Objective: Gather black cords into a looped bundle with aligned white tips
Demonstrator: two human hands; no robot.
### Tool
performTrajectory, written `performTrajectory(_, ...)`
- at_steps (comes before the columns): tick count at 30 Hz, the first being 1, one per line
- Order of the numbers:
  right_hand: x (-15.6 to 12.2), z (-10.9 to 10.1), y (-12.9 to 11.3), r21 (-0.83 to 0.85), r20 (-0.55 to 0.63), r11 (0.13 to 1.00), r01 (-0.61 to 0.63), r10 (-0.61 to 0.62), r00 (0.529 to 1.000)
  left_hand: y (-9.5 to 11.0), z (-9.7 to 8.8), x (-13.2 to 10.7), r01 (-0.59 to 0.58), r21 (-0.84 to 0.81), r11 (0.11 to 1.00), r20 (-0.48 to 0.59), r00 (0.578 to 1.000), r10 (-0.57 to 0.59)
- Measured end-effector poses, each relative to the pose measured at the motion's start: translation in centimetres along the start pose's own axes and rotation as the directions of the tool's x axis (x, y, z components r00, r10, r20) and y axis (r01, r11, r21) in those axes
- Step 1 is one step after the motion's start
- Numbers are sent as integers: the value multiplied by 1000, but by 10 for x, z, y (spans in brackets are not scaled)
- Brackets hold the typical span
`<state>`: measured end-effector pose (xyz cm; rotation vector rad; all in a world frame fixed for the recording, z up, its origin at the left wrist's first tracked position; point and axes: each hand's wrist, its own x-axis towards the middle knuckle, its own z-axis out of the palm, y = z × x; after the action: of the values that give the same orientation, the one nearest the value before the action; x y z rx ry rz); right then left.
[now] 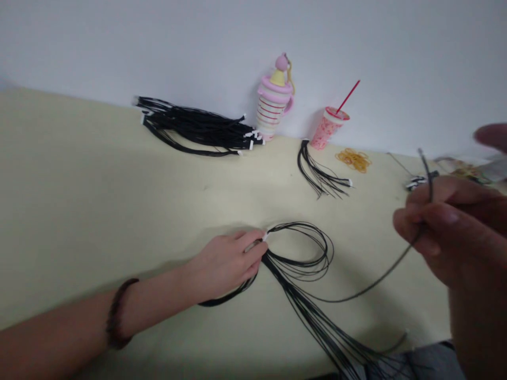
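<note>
Near the middle of the table, my left hand point(233, 258) presses its fingers together on a bundle of thin black wires point(304, 301) by a small white connector point(265, 236). From that grip, some wires loop point(327, 248) to the right, and loose ends fan toward the table's front edge. My right hand point(447, 227), raised at the right, pinches a single black wire point(364, 292) drawn out of the bundle. The wire's tip sticks up above the fingers. Part of the bundle is hidden beneath my left hand.
Along the wall lies a pile of black wire harnesses point(198, 124) with white connectors. Beside it stand a pink-lidded cup point(271, 108) and a pink tumbler point(327, 129) with a red straw. A shorter wire bunch point(317, 171) and yellow rubber bands point(354, 160) lie to their right.
</note>
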<state>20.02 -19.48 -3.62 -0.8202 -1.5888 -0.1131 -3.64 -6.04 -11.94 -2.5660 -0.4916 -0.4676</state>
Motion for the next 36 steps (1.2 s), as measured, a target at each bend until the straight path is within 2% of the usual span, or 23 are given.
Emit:
performTrajectory(2,8,13,-5,62,-91,998,-7,12,996,0,0,0,-7,1,1000,-9,1000,7)
performTrajectory(3,12,18,-4,123,-100,992,9,3,995,0,0,1,-11,4,1000,-16,1000,11)
performTrajectory(5,18,26,4,252,-67,965,72,-57,996,0,0,1,-21,12,1000,-31,999,21)
performTrajectory(7,20,37,20,289,-17,954,87,-86,996,0,0,1,-28,11,1000,-42,999,29)
performTrajectory(8,19,44,28,245,-8,965,96,-97,995,0,1,1,-31,6,1000,-43,999,31)
performTrajectory(9,17,52,37,157,83,985,76,-90,992,0,1,1,-32,0,999,-41,999,32)
performTrajectory(12,8,76,61,-74,283,972,224,-195,939,1,2,1,-20,-11,1000,-38,999,20)
performTrajectory(14,3,89,72,-129,331,951,282,-227,916,1,2,1,-14,-15,1000,-34,999,14)
performTrajectory(16,1,98,80,-121,349,963,239,-184,919,1,3,1,-10,-24,1000,-25,1000,9)
performTrajectory(19,0,105,88,-60,415,988,145,-108,903,0,3,1,-11,-41,999,-1,1000,11)
performTrajectory(22,-4,109,96,-67,420,989,131,-91,903,0,4,0,-5,-58,998,15,1000,6)
performTrajectory(25,-12,112,104,-95,422,977,189,-132,897,0,6,0,2,-67,998,-9,1000,-2)
performTrajectory(30,-17,113,108,-106,489,939,327,-237,839,0,6,0,-10,-60,998,-14,1000,9)
performTrajectory(36,-15,112,106,-181,551,891,416,-258,794,0,7,0,-14,-62,998,-2,1000,14)
